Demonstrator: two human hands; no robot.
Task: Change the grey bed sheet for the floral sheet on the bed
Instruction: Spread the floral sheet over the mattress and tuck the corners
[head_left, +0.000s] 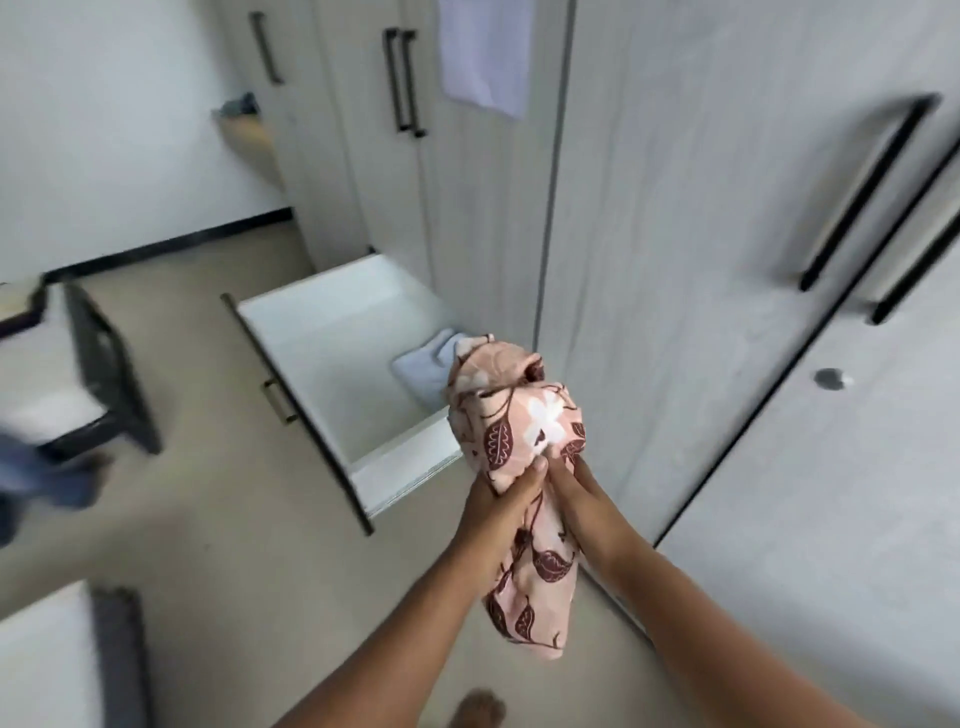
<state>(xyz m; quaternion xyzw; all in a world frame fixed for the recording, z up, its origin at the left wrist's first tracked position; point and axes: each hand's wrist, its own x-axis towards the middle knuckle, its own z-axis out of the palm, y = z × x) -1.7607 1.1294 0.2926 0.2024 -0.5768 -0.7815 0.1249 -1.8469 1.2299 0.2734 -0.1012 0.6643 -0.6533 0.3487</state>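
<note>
The floral sheet (519, 415) is a bunched pink bundle with white flowers and dark red leaves. I hold it up in front of me with both hands, above the open drawer. My left hand (498, 514) grips its middle from the left. My right hand (582, 504) grips it from the right, the two hands touching. A tail of the sheet (535, 587) hangs down between my wrists. The bed's corner (57, 654) shows at the bottom left, white with a dark grey edge.
An open white drawer (322, 358) juts from the grey wardrobe (675, 260) and holds a folded pale blue cloth (426, 369). A dark chair (98, 374) stands at left with blue fabric (47, 478) beside it. Beige floor (218, 545) lies between. My foot (480, 709) shows below.
</note>
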